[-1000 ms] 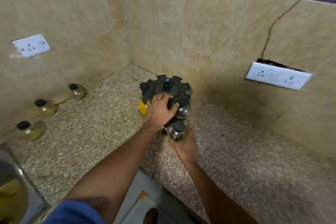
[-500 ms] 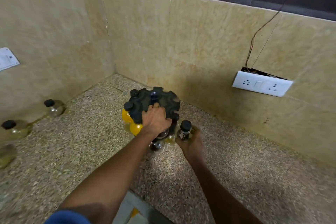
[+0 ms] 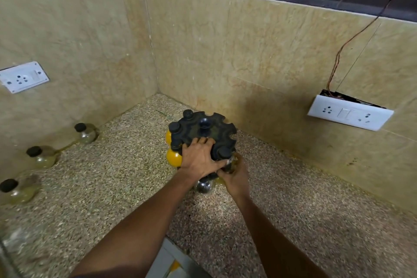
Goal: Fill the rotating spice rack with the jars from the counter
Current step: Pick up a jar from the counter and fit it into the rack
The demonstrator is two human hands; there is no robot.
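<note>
Two forearms reach from the near edge over the speckled table (image 3: 316,221) toward the rack (image 3: 203,130), which stands in the middle, near the far corner. The right hand (image 3: 234,176) comes in from the near right, its grip curled round a clear jar (image 3: 230,161) with a black cap, held at a notch on the rack's near right side; whether the jar is seated in the notch cannot be told. The left hand (image 3: 199,159) lies on top of the rack's near edge, fingers spread and pressing the black top plate, thumb pointing right toward the other hand. Just below the hands a shiny rounded jar (image 3: 204,186) shows in the lower tier. On the rack's left side hang two yellow jars (image 3: 174,158) with black caps, and another black cap sits at the far left notch. Several notches on the right and far side stand vacant.

Well apart to the left, three clear jars (image 3: 41,157) with black caps stand in a row along the left wall. A white socket (image 3: 23,77) is on the left wall, and a white switch plate (image 3: 349,112) with a thin wire running up from it is on the far wall at right.
</note>
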